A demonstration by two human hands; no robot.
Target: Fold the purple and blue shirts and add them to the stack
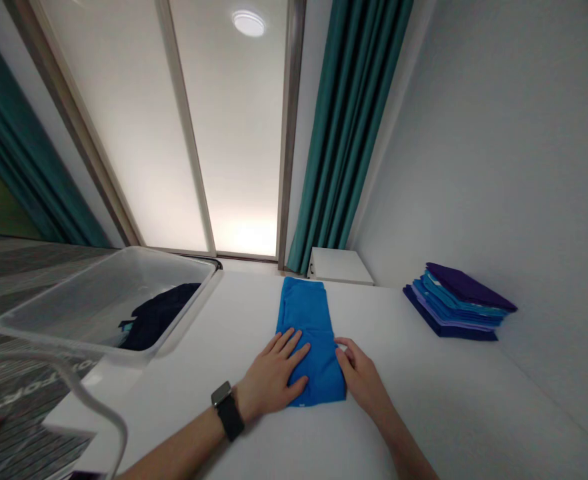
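Observation:
A bright blue garment (308,320), folded into a long narrow strip, lies on the white table (424,400) and runs away from me. My left hand (274,377) rests flat on its near end, fingers spread and open; a dark watch sits on that wrist. At the strip's near right edge my right hand (360,377) has its fingers curled, and they touch the fabric's side. I cannot see whether they pinch it.
A clear plastic bin (64,300) at the left holds dark navy clothing (157,320). A stack of folded blue and purple garments (457,303) sits at the right by the wall. A small white cabinet (339,267) stands beyond the table, beside teal curtains.

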